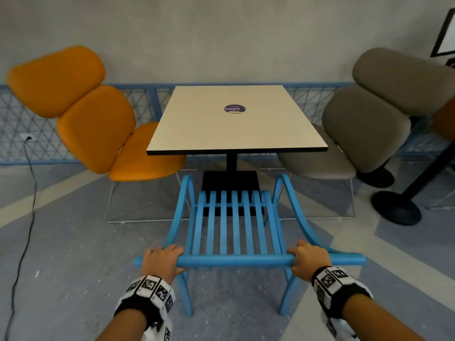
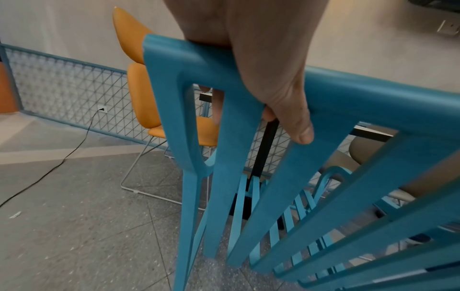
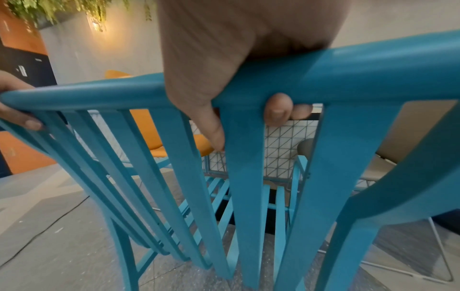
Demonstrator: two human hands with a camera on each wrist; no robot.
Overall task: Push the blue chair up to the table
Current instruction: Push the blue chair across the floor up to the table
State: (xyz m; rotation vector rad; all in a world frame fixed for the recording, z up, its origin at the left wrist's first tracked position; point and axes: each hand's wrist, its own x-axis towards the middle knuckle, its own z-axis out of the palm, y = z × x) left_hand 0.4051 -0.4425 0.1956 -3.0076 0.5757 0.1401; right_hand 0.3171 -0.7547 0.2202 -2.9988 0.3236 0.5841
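Hands: left hand [image 1: 161, 259] and right hand [image 1: 309, 257] both clench the top rail of the chair [image 1: 234, 225], low centre of frame. Chair faces the counter [image 1: 236, 129]; seat front sits near the black base, not yet under the top. Risk: an uneven shove could skew it so an armrest strikes the counter edge or the orange seat [image 1: 98, 124] at left. Front legs hidden; armrest clearance hard to judge.

A round purple sticker [image 1: 234, 109] reading "ClayG" is lying on the middle of the worktop [image 1: 197, 134].
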